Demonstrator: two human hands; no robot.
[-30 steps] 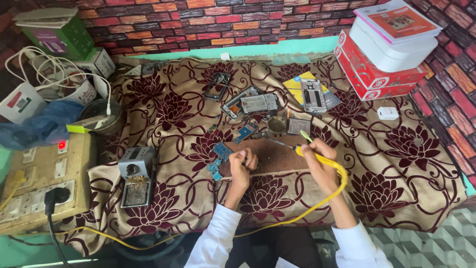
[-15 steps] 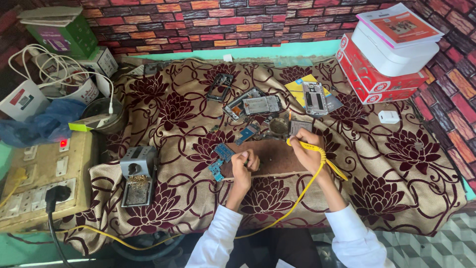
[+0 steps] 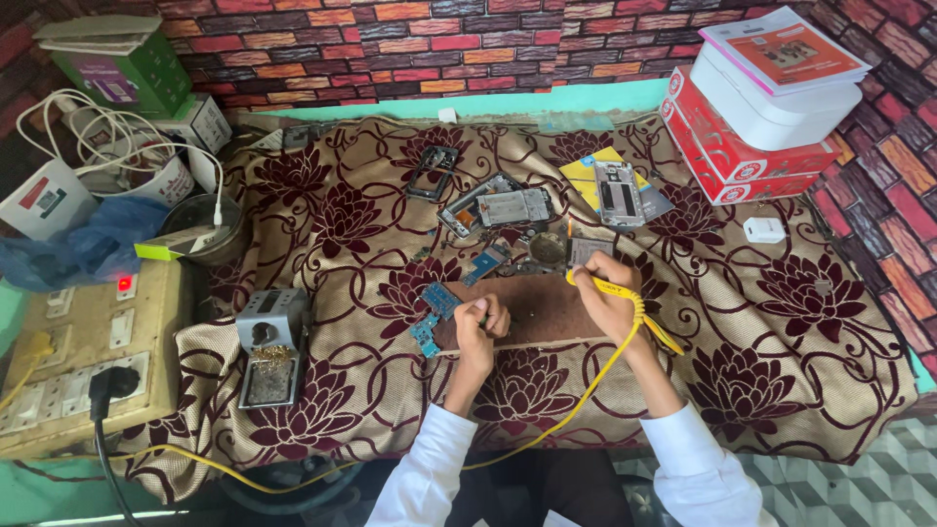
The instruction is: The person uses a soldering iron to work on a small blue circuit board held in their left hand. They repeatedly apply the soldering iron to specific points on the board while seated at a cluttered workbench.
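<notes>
From the head camera, looking down, a tabletop draped in a beige cloth with maroon flowers (image 3: 781, 322) carries a scatter of phone parts. Near the middle lies a brown rectangular work mat (image 3: 547, 310). The left hand (image 3: 478, 327) is curled closed at the mat's left edge, its fingertips pinching or pressing a small blue circuit board (image 3: 436, 301) that lies partly on the mat; a second small blue board piece (image 3: 425, 337) lies just beside it on the cloth. The right hand (image 3: 607, 293) is closed around a yellow-handled soldering iron (image 3: 610, 285), whose tip points toward the far side, where a small dark square component (image 3: 589, 249) sits; whether the tip touches it cannot be told. The iron's yellow cord (image 3: 586, 390) runs back past the right wrist, down between the white sleeves and off to the near left.

The blue board looks thin, light and stiff, with fragile parts on its face, so it is best held by its bare edges and kept flat on the mat. The iron should be held only by its yellow grip, well back from the metal tip.

Farther off lie a silver phone frame with a backplate (image 3: 498, 207), a black phone frame (image 3: 432, 171) and a dismantled phone on a yellow card (image 3: 610, 185). A grey metal iron stand (image 3: 273, 342) sits at the left, beside a beige switchboard with a black plug (image 3: 88, 361). Stacked red and white boxes (image 3: 752, 117) stand far right, and a small white charger (image 3: 763, 230) rests nearby.
</notes>
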